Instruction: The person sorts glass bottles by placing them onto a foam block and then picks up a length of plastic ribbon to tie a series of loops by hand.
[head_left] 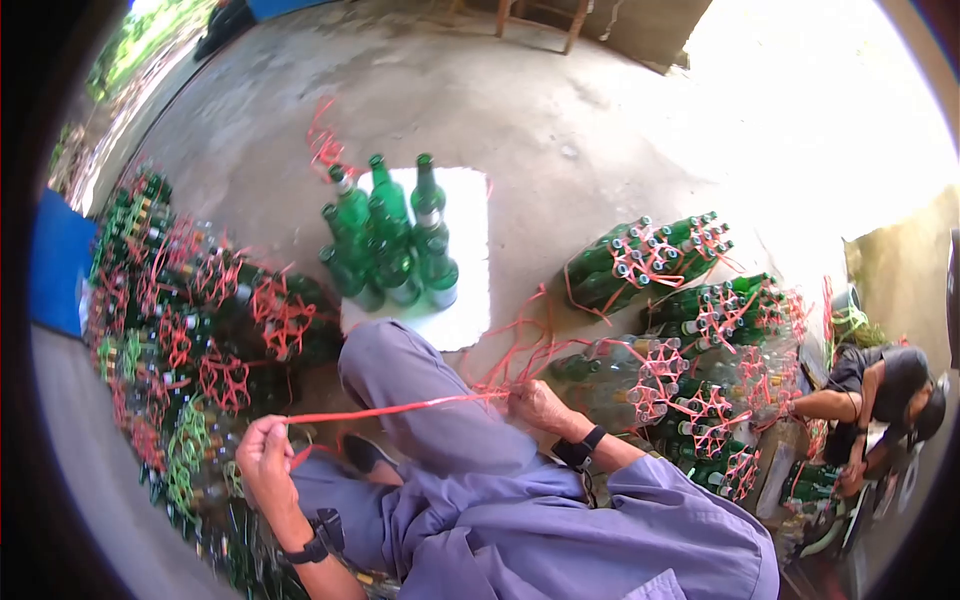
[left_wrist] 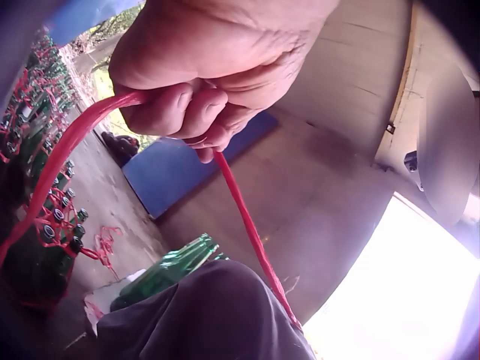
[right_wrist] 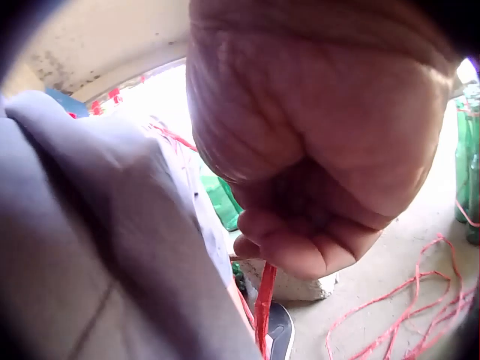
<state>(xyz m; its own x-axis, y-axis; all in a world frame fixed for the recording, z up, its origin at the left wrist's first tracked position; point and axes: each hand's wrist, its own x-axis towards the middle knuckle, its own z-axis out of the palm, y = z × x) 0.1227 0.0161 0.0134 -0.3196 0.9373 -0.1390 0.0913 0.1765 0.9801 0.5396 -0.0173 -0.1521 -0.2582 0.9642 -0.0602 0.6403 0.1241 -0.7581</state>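
Note:
A red plastic strip [head_left: 390,408] runs stretched across the person's lap between both hands. The left hand [head_left: 268,470] grips one part of it; in the left wrist view the curled fingers of the left hand [left_wrist: 202,82] hold the red strip [left_wrist: 244,206], which leaves the fist on both sides. The right hand [head_left: 545,408] grips the strip beside the right knee; in the right wrist view the right hand [right_wrist: 307,157] has curled fingers, with the red strip [right_wrist: 264,304] hanging below them. Loose red strands [head_left: 525,340] trail near the right hand.
Several green bottles [head_left: 395,240] stand on a white board [head_left: 470,250] ahead. Bundles of strip-tied bottles lie at the left [head_left: 220,330] and right [head_left: 650,260]. Another person [head_left: 880,400] crouches at the far right. Red strip [head_left: 325,145] lies on the floor behind the board.

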